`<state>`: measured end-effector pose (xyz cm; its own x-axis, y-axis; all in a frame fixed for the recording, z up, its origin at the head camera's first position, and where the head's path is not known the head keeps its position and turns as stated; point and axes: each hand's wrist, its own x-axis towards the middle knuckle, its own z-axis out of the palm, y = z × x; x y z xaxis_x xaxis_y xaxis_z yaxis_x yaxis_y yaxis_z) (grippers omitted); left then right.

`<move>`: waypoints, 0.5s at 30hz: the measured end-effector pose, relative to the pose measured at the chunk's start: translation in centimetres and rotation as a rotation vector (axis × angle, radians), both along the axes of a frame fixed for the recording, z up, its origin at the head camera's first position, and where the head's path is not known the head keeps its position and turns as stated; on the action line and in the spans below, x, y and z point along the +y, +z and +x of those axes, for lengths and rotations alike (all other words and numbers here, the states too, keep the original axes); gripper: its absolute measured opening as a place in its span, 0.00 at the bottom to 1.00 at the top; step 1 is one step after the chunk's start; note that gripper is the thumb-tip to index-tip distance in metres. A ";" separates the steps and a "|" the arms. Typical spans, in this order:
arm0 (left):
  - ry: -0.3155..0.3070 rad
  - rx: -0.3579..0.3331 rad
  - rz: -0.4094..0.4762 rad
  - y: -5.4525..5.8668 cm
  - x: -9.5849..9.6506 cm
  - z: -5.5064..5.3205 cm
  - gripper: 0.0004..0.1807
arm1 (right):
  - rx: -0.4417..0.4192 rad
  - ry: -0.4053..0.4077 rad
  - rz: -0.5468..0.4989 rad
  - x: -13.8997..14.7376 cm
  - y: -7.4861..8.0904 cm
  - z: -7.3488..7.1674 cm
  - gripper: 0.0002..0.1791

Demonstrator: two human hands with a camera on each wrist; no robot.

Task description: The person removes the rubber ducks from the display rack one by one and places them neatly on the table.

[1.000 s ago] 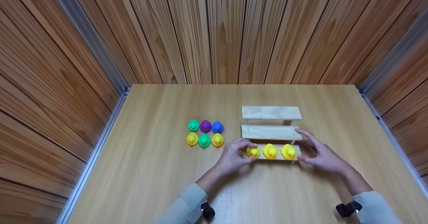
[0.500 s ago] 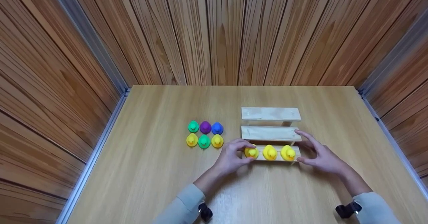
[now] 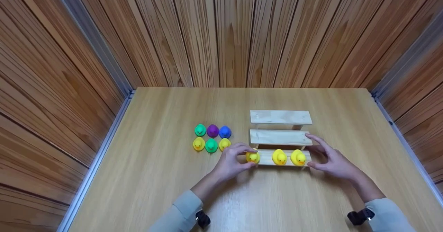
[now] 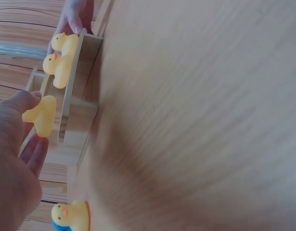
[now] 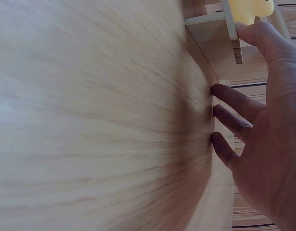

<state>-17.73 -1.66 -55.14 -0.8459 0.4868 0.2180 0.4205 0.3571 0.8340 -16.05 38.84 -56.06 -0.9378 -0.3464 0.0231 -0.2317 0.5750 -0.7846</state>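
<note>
My left hand [image 3: 231, 160] pinches a yellow rubber duck [image 3: 253, 157] between thumb and fingers. It is at the left end of the lowest step of a pale wooden three-step stand [image 3: 280, 137]. In the left wrist view a small gap shows between this duck [image 4: 45, 116] and the step's board [image 4: 68, 108]. Two more yellow ducks [image 3: 279, 157] sit on the right part of that step. My right hand [image 3: 334, 159] steadies the stand's right end, index fingertip on the middle step. Its thumb [image 5: 258, 32] touches the lowest step's edge, and the other fingers reach to the tabletop.
Left of the stand, several rubber ducks stand in two rows: a green duck [image 3: 200, 130], a purple duck [image 3: 213, 131] and a blue duck [image 3: 225, 132] behind, yellow and green ones in front. Wood-panelled walls [image 3: 232, 34] with metal corner rails enclose the table [image 3: 155, 176].
My left hand has moved left along the lowest step with the pinched duck, widening the gap to the other two ducks. My right hand stays in place.
</note>
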 end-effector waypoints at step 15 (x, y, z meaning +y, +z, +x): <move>0.033 0.034 -0.046 0.7 -3.4 0.1 0.18 | 0.007 0.019 -0.004 0.3 -0.2 -0.1 0.53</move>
